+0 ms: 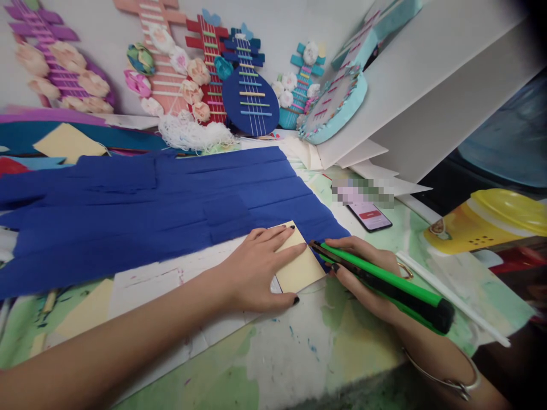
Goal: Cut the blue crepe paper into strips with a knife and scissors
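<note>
Green cutter (393, 277) looks light but stiff, I'd grab mid-body; right grip (378, 257) has it, left grip (250, 270) spread flat on cream card (301, 272).

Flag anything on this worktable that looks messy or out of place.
A loose white stringy tangle looks untidy in front of the lute-shaped crafts, and blotches stain the tabletop. Nothing looks odd about the card under the left hand.

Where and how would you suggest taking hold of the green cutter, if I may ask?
Probably by the front half of the cutter, from the right, as the right hand holds it: the body is long and narrow, its tip near the card, its rear toward the right.
</note>
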`<action>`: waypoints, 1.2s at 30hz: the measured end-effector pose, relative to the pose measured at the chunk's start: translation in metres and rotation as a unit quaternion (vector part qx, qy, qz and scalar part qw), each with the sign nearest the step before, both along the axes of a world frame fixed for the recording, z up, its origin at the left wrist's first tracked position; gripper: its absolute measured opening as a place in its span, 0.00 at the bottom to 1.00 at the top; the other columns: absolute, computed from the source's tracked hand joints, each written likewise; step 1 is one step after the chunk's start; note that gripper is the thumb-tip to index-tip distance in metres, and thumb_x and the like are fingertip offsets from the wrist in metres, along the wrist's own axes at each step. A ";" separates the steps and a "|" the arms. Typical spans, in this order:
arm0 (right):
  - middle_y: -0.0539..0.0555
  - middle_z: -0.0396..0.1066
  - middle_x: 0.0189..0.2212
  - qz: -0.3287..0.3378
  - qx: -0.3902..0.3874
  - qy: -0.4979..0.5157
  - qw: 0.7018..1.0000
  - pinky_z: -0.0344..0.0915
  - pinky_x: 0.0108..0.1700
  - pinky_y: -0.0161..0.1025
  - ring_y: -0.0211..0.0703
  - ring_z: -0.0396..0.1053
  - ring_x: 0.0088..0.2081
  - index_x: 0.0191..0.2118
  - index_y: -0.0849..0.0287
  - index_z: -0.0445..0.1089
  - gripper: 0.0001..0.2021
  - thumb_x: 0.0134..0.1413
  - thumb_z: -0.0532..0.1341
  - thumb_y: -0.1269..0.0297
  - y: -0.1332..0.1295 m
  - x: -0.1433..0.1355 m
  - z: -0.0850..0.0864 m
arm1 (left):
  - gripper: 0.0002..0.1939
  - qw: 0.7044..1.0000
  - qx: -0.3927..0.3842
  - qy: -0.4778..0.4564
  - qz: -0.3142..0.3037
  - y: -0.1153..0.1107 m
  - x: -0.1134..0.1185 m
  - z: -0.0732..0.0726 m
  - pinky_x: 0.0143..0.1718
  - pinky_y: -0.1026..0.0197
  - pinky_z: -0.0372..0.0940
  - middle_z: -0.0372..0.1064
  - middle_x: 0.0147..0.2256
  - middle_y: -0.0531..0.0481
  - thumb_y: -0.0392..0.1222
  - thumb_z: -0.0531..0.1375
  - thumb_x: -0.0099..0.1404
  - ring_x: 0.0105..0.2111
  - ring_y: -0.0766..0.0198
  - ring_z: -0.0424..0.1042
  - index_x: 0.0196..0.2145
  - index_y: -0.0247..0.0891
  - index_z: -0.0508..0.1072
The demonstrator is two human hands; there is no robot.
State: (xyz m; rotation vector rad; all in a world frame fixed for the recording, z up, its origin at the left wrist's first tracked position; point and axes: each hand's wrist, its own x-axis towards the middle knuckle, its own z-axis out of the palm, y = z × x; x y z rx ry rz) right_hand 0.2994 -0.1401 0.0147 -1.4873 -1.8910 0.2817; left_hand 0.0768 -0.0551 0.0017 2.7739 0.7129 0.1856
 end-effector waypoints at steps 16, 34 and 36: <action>0.54 0.79 0.32 0.003 0.021 -0.034 0.999 0.69 0.28 0.34 0.40 0.76 0.26 0.45 0.60 0.70 0.14 0.51 0.58 0.69 -0.004 -0.005 -0.001 | 0.43 1.000 0.008 -0.002 0.001 0.001 -0.001 -0.001 0.60 0.41 0.47 0.44 0.66 0.38 0.58 0.61 0.55 0.65 0.43 0.45 0.65 0.47 0.53; 0.50 0.77 0.28 -0.006 0.019 -0.037 0.999 0.68 0.28 0.33 0.37 0.73 0.24 0.44 0.58 0.69 0.13 0.51 0.57 0.70 -0.006 -0.006 -0.004 | 0.42 1.000 0.001 -0.016 -0.001 0.001 -0.001 -0.001 0.60 0.41 0.47 0.45 0.66 0.38 0.58 0.61 0.55 0.65 0.41 0.46 0.64 0.44 0.55; 0.50 0.76 0.27 -0.004 0.026 -0.040 0.999 0.67 0.27 0.32 0.36 0.72 0.22 0.44 0.59 0.69 0.13 0.51 0.57 0.70 -0.007 -0.007 -0.003 | 0.42 1.000 0.000 -0.018 -0.002 0.002 -0.001 -0.003 0.59 0.40 0.47 0.45 0.66 0.38 0.58 0.61 0.55 0.65 0.41 0.46 0.64 0.44 0.56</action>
